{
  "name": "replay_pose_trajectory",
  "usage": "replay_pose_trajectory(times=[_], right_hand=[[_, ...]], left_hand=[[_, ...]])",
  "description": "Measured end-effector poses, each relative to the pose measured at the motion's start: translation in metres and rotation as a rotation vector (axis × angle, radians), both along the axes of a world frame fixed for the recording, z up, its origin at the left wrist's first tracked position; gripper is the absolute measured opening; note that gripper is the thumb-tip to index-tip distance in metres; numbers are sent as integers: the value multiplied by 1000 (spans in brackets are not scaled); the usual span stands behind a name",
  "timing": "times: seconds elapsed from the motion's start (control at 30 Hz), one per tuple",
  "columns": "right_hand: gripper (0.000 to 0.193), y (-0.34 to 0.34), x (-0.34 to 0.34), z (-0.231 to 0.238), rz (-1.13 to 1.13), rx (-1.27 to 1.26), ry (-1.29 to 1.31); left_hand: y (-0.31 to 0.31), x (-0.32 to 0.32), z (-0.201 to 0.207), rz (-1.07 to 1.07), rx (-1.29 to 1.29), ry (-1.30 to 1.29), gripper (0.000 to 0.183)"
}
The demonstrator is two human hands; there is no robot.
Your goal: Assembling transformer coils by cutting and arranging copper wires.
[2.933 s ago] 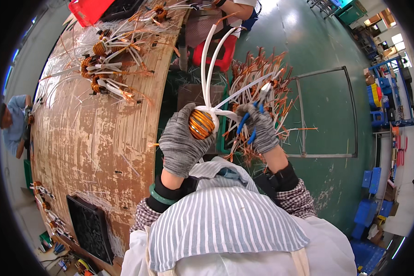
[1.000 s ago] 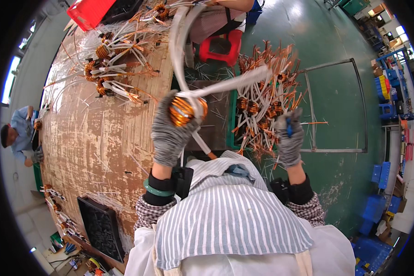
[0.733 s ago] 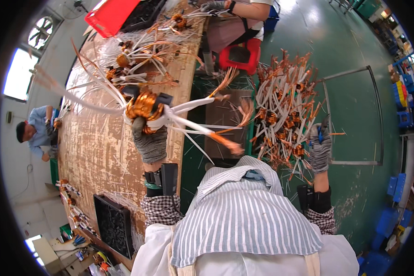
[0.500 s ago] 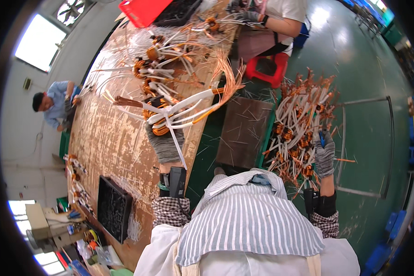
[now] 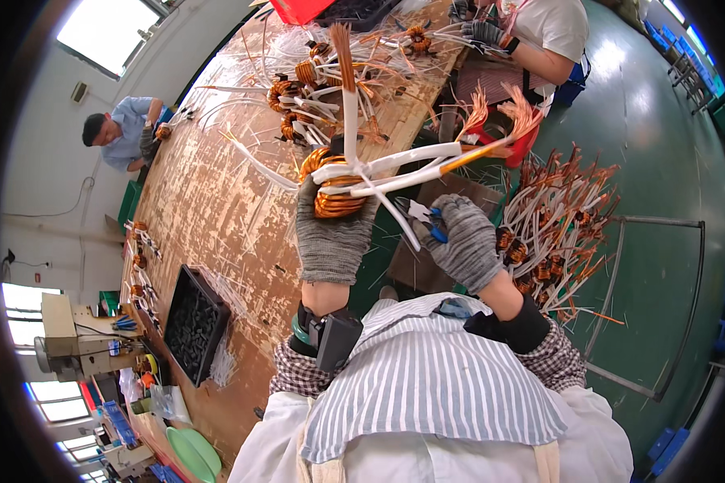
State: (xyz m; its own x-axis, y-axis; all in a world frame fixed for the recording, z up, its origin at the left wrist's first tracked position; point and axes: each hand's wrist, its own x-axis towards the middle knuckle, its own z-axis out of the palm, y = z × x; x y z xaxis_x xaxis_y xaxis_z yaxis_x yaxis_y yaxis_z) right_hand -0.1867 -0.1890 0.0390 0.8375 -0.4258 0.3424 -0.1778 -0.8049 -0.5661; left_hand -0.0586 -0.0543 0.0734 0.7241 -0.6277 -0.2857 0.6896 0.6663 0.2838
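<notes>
My left hand (image 5: pixel 336 237), in a grey knitted glove, is closed around a copper-wound coil (image 5: pixel 340 201) above the table edge. White-sleeved leads spread from the coil, their bare copper strands frayed at the ends. A white cable tie (image 5: pixel 396 216) is looped round the leads, its long tail slanting down to the right. My right hand (image 5: pixel 464 241), gloved alike, grips small blue-handled cutting pliers (image 5: pixel 428 219). The pliers' metal jaws are close to the tie's tail; whether they touch it I cannot tell.
More coils (image 5: pixel 282 95) lie along the worn wooden table (image 5: pixel 242 185). A black tray (image 5: pixel 193 322) rests at its lower left. Right of me is a heap of wired coils (image 5: pixel 560 217) beside a metal frame (image 5: pixel 685 322). Two co-workers sit at the table, one (image 5: pixel 540 40) on a red stool.
My right hand has come from the heap at the right, bringing the pliers close to the tie's tail. The left hand has turned the coil and shifted slightly right, so one lead now points up.
</notes>
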Motion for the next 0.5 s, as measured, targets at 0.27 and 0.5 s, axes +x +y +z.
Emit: replay_pose_trajectory(times=[0.27, 0.5], right_hand=[[35, -10, -1, 35, -8, -43, -69], [38, -9, -9, 55, -93, -62, -7]], left_hand=[[-18, -12, 23, -120, -28, 57, 42], [-25, -9, 15, -137, 24, -100, 41]])
